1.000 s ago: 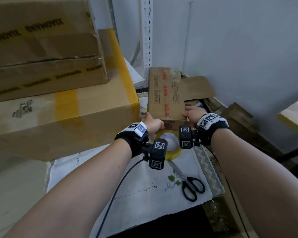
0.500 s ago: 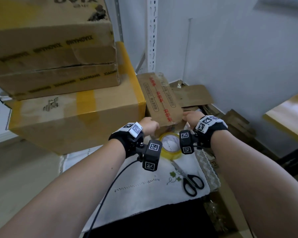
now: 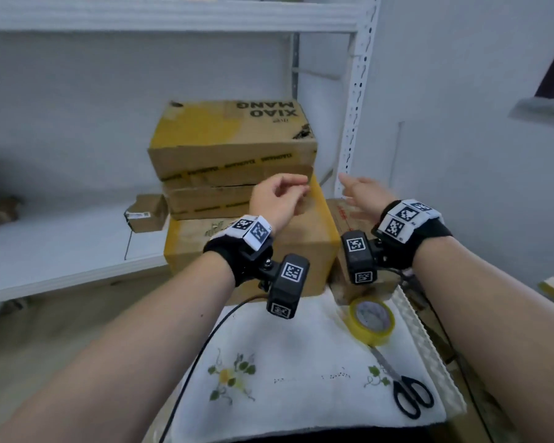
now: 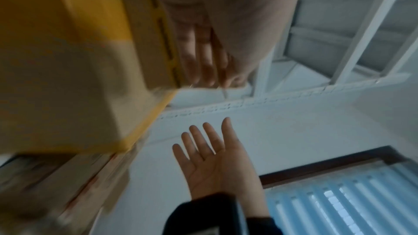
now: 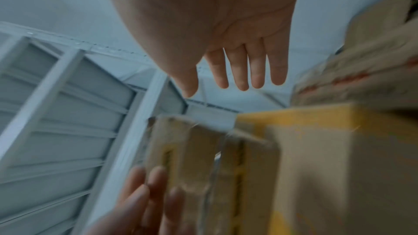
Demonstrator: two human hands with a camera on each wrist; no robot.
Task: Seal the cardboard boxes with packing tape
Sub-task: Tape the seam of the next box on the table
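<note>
- Boxes first, on the left: a small carton [image 3: 146, 212] sits alone on the white shelf [image 3: 55, 251], well apart from the stack.
- The stack of cardboard boxes [image 3: 234, 161] stands at the far edge of my cloth [image 3: 301, 362]: two flat ones on a big box [image 3: 301, 251] banded in yellow tape.
- My left hand [image 3: 277, 199] is raised in front of the stack's right corner, fingers loosely curled, holding nothing.
- My right hand [image 3: 363, 190] is up beside it, fingers straight and spread, empty, above a lower box [image 3: 349, 215] with red print.
- The tape roll [image 3: 371, 316] lies near right on the cloth, scissors [image 3: 408, 394] nearer still.
- I judge I am between boxes, reaching for the top one; next I must grip both its sides and lift it down level.
</note>
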